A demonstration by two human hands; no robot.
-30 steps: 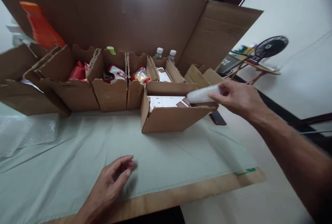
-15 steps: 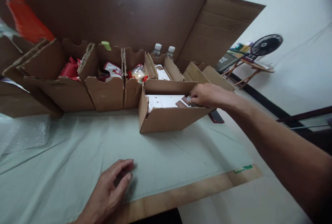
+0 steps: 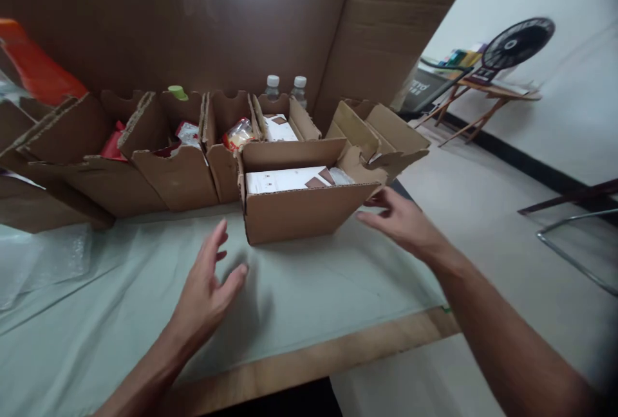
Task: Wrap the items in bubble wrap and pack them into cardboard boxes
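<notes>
An open-topped cardboard box (image 3: 294,216) stands on the cloth in front of the row of boxes. Inside it lies a white carton (image 3: 280,179) with brown patches, and some clear plastic (image 3: 340,177) sits at its right end. My right hand (image 3: 393,217) is beside the box's right end, thumb and fingers apart, with nothing visible in it; whether the fingertips touch the cardboard I cannot tell. To the left of the box my left hand (image 3: 212,275) hovers over the cloth, empty, its fingers spread.
Several cardboard bins (image 3: 176,179) line the back, holding red and clear packets and another white carton (image 3: 279,127). Two capped bottles (image 3: 299,90) stand behind them, before a tall cardboard panel (image 3: 270,24). Bubble wrap (image 3: 48,262) lies at left. A fan (image 3: 519,44) stands at far right.
My right hand has come out of the box and down to its right outer side, its fingers opening. My left hand has risen and moved forward toward the box's left end.
</notes>
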